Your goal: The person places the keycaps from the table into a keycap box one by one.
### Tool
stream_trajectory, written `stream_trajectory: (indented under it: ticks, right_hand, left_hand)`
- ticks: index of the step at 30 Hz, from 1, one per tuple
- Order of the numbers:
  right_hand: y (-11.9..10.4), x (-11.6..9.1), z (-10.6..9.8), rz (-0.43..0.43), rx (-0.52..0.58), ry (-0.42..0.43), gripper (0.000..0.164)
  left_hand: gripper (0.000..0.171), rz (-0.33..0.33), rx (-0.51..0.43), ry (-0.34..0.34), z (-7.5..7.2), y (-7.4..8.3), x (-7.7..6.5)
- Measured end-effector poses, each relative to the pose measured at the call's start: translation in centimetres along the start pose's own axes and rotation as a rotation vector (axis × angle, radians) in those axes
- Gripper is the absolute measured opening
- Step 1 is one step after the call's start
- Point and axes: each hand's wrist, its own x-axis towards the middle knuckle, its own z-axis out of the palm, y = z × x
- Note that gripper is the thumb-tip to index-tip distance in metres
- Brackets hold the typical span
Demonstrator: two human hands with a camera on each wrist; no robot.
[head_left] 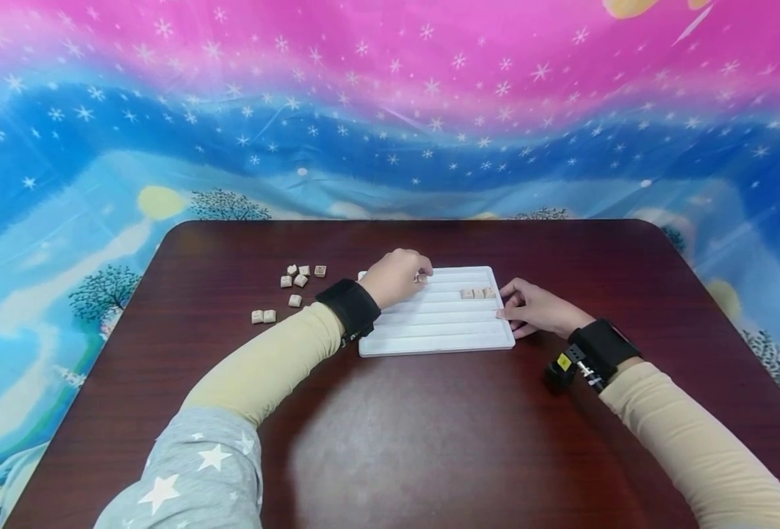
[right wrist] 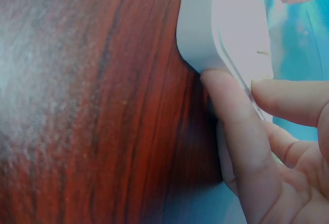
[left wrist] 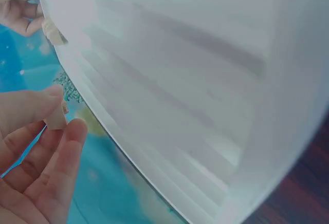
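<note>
A white ridged tray (head_left: pixel 430 329) lies on the table. Over its far left part, my left hand (head_left: pixel 399 279) pinches a small beige keycap (left wrist: pixel 57 120) between thumb and fingertips, above the tray's surface. At the tray's right edge, my right hand (head_left: pixel 540 308) grips the rim, thumb (right wrist: pixel 288 98) on top and fingers against the outer side wall. A short row of beige keycaps (head_left: pixel 478 294) sits in one of the tray's upper channels, near the right end by the right hand.
Several loose keycaps (head_left: pixel 300 281) lie in a group on the dark wooden table (head_left: pixel 403 426), left of the tray. Two more keycaps (head_left: pixel 263 317) stand side by side nearer the front. A colourful cloth backdrop (head_left: pixel 390 117) hangs behind the table's far edge.
</note>
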Motion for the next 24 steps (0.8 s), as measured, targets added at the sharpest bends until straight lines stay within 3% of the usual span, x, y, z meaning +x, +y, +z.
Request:
stream_trajectory:
  ticks: [10, 24]
  right_hand:
    - [0.0, 0.0, 0.1, 0.014, 0.011, -0.004, 0.045]
    - [-0.2, -0.1, 0.0, 0.003, 0.003, 0.000, 0.046]
  left_hand:
    - [0.025, 0.022, -0.033, -0.026, 0.9, 0.7, 0.4]
    - [0.020, 0.019, 0.029, -0.044, 1.5, 2.1, 1.6]
